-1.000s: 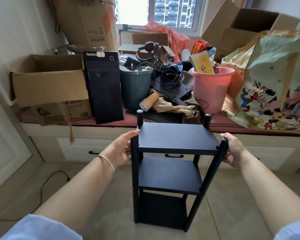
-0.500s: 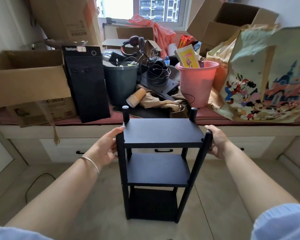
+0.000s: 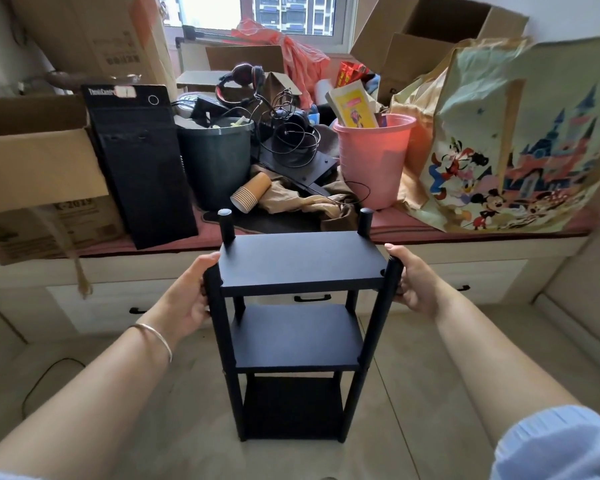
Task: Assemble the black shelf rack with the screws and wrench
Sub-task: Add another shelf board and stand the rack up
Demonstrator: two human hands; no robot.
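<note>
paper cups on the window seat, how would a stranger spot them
Look along the red-cushioned window seat behind the black shelf rack. Between the dark green bin and the pink bucket lies a stack of paper cups, the only brown ribbed cylinder, tipped on its side.

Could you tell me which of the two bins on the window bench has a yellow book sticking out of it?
The pink bin, right of the dark green bin, which holds no book.

You hold a matte black shelf rack (image 3: 302,265) over pale beige floor tiles (image 3: 413,393). A silver bangle (image 3: 155,336) circles your left wrist; your sleeve (image 3: 561,445) is light blue. Behind sit a pink bucket (image 3: 373,161), a dark green bin (image 3: 215,161), a black computer tower (image 3: 141,161), brown cardboard boxes (image 3: 39,161) and a cream bag printed with colourful cartoon characters (image 3: 520,150).
</note>
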